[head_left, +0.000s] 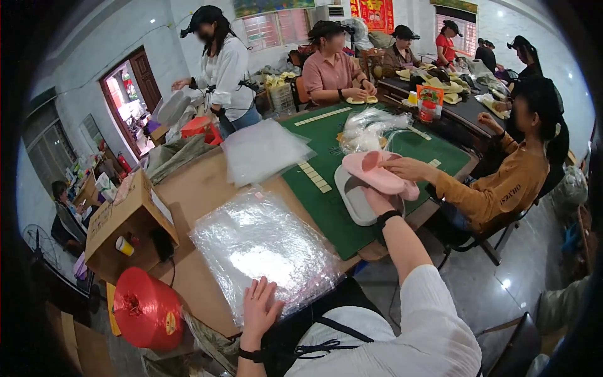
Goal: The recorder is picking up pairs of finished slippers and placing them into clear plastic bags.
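Note:
My left hand (259, 308) lies flat, fingers stretched, on the near edge of a stack of clear plastic bags (251, 239). My right hand (380, 205) reaches to a light grey slipper (357, 204) and pink slippers (373, 171) at the right side of the table. Its fingers are hidden against the pink slippers, so I cannot see whether they grip. A co-worker's hand (408, 171) at the right rests on the upper pink slipper.
Another pile of plastic sheets (264, 151) lies beyond. Crumpled clear bags (370, 129) and rows of pale tiles (314, 177) are on the green mat (326, 217). A cardboard box (129, 226) and a red twine spool (149, 308) stand left. Several people work around.

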Motion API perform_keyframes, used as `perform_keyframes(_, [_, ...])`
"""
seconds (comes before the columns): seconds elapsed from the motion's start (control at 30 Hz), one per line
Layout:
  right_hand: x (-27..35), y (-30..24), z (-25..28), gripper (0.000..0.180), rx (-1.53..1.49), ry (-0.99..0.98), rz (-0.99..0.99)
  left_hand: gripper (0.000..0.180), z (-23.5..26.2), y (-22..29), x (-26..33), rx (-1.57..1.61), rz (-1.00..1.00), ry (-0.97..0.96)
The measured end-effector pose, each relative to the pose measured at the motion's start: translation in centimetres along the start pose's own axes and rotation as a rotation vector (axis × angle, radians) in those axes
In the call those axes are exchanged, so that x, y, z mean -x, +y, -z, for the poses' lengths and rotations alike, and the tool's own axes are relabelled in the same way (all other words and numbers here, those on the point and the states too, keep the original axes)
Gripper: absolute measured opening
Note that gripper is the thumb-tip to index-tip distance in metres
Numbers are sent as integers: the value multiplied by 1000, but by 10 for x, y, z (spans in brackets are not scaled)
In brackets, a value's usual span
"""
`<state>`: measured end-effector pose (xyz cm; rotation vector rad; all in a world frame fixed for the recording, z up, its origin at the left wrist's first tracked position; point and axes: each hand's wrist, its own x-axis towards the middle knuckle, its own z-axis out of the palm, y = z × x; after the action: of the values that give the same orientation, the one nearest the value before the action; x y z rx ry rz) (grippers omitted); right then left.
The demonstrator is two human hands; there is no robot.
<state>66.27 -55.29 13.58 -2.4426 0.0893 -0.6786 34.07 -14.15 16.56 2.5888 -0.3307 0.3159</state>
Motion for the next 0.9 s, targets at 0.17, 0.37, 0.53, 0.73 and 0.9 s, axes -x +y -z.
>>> perform_keyframes(0.17, [19, -42, -17, 59, 94, -50, 152, 51, 0, 1, 4, -9, 19, 28])
perform_keyframes(0.37, [47, -104, 26, 31, -382, -92, 245, 52, -4, -1, 6, -7, 25, 23])
perform_keyframes(0.53, [105, -158, 68, 23, -917, -301, -78, 52, -5, -1, 7, 29, 13, 78])
perform_keyframes(0.73, [200, -146, 86, 23, -1296, -171, -183, 36, 6, 12, 8, -45, 44, 182])
perform_keyframes(0.9, [231, -118, 107, 28, -1230, -116, -183, 21, 18, 23, 8, 46, 98, 188])
